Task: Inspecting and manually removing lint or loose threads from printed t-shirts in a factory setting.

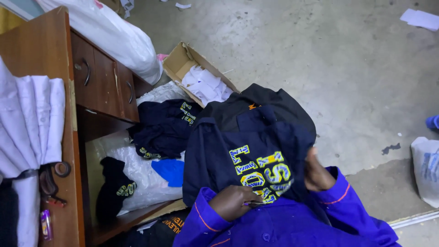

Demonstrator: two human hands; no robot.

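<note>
- Head view showed a navy garment (247, 155) with yellow and blue embroidered lettering, draped over the person's lap and raised toward the camera.
- Left hand (233, 202) lay on the lower edge of the garment beside the lettering, fingers curled around a small slim tool (254, 204); what kind of tool could not be told.
- Right hand (318, 174) gripped the garment's right edge, fingers tucked into the fabric.
- Both forearms wore bright blue sleeves (338, 201) with orange piping.
- A black garment (265, 103) lay just behind the navy one.
- More navy garments (162, 126) with the same lettering were heaped to the left, on clear plastic bags (141, 178).
- An open cardboard box (192, 68) holding white fabric pieces stood on the concrete floor (320, 55) behind the heap.
- A wooden desk (45, 45) with drawers stood at the left, with folded white cloth (32, 119) and a tape roll (61, 169) on top.
- A large white bag (114, 36) leaned against the desk.
</note>
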